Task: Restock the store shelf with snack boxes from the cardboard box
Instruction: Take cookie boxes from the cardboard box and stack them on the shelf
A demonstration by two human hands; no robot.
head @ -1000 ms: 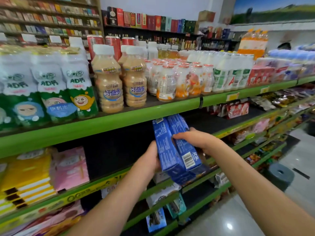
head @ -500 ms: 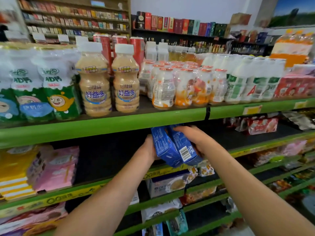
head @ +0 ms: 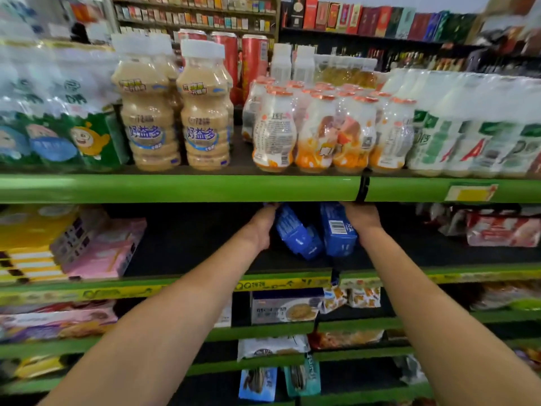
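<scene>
Now, boxes: two blue snack boxes (head: 314, 234) stand tilted, tops leaning back, above the shelf (head: 187, 256) near its front edge.
Hands: left hand (head: 262, 227) and right hand (head: 361, 219) flank them.
Fingers: hidden behind the boxes; each hand seems to grip one.

I see both bare forearms reaching forward and up, roughly parallel and well apart. My left hand (head: 263, 227) shows its back, fingers curled away out of sight. My right hand (head: 361, 219) mirrors it, wrist slightly bent, fingertips hidden ahead of the knuckles.
</scene>
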